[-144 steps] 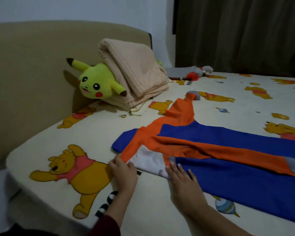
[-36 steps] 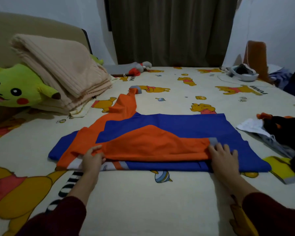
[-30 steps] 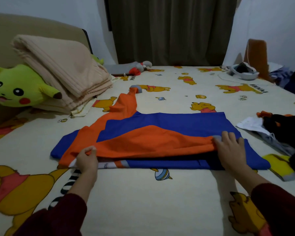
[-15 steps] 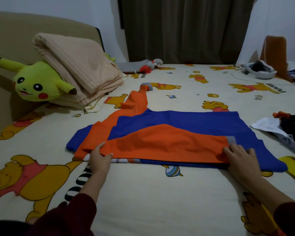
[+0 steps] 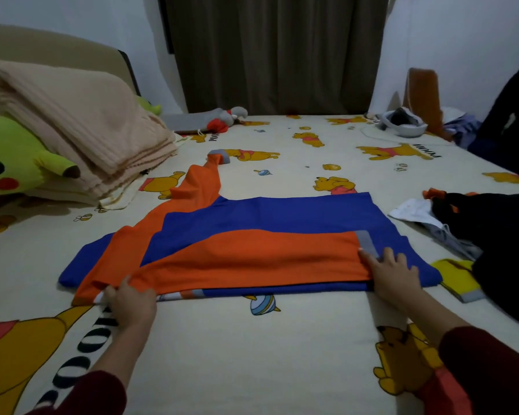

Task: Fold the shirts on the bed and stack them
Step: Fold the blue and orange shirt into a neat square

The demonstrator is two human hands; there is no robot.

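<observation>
The blue and orange shirt (image 5: 252, 235) lay spread flat across the middle of the bed (image 5: 252, 354), near the front edge, on a cream sheet printed with yellow cartoon bears. One orange sleeve (image 5: 204, 181) stretched away toward the far side, its grey cuff at the tip. The other orange sleeve was folded across the blue body, grey cuff (image 5: 366, 242) lying at the right end.

The left hand (image 5: 131, 304) was down at the collar end, fingers curled onto the orange fabric at the near edge, gripping it. The right hand (image 5: 394, 272) sat at the other end, fingers spread fairly straight and pressing flat on the shirt just beside that grey cuff. Dark red sleeves covered both forearms.

To the left, a yellow-green plush toy (image 5: 15, 163) leaned by the headboard with a folded beige blanket (image 5: 81, 127) resting over it. On the right, a dark heap of clothes (image 5: 492, 229) lay near the shirt's hem, a white garment (image 5: 414, 211) poking out beneath it. Brown curtains (image 5: 276, 52) hung behind the bed.
</observation>
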